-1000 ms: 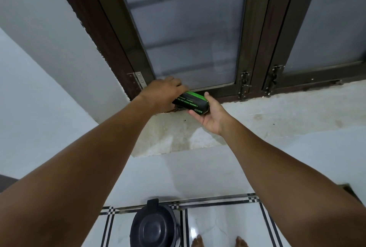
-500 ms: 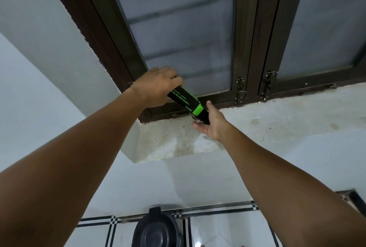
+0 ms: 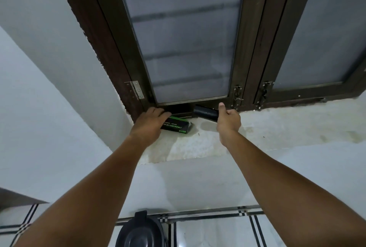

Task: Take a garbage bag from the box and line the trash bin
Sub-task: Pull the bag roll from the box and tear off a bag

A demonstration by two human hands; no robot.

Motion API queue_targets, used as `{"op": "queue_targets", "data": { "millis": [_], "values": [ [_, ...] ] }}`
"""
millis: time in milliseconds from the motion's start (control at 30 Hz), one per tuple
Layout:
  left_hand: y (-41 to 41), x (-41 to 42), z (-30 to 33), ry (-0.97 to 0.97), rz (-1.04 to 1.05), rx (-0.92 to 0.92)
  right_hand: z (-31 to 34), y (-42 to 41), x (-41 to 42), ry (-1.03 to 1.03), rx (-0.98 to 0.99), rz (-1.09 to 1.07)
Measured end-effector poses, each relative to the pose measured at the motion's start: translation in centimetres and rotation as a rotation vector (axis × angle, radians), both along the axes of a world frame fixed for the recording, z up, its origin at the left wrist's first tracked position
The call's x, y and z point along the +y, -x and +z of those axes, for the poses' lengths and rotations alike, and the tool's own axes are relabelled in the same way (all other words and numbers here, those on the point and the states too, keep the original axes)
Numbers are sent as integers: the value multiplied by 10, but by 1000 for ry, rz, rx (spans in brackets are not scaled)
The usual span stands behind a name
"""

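A black and green garbage bag box (image 3: 176, 125) lies on the stained white windowsill (image 3: 277, 128), its open end facing right. My left hand (image 3: 151, 122) rests on the box's left part and covers it. My right hand (image 3: 227, 119) is closed around a black roll of garbage bags (image 3: 205, 113), held just above the sill to the right of the box. Down on the floor, at the bottom edge of the view, stands the black trash bin (image 3: 139, 233) with its lid on.
A dark wooden window frame (image 3: 249, 48) with frosted panes rises right behind the sill, with metal latches (image 3: 237, 96) near my right hand. White wall runs below the sill. The floor has white tiles with black stripe borders (image 3: 208, 214).
The box went from being held tilted in the air to lying on the sill under my left hand. My right hand has drawn the black roll out and moved it right.
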State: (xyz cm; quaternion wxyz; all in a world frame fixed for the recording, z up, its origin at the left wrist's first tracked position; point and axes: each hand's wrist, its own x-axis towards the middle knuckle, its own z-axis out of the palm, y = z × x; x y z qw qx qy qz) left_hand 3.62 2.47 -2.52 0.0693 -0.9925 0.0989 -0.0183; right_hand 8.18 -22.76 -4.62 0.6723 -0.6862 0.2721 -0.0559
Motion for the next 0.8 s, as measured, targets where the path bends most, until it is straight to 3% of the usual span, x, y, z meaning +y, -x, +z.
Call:
{"op": "queue_targets", "data": {
  "millis": [200,400,500,567,600,700,733,800],
  "values": [
    [18,1,-28,-121,-34,31,1,0,19,-174,16,243],
    [14,-7,-17,-142,-81,-83,11,1,53,-301,-115,340],
    [18,-7,-17,-32,-63,-123,16,1,59,-307,-132,371],
    [20,-12,-15,230,28,-178,19,1,59,-320,-130,412],
    [19,-19,-11,462,116,-194,20,2,58,-341,-122,447],
    [10,-43,9,1376,437,14,24,7,61,-345,-94,602],
    [6,-46,15,1573,504,120,23,8,62,-298,-93,654],
    [0,-47,19,1761,530,232,24,9,62,-225,-101,713]
  ]
}}
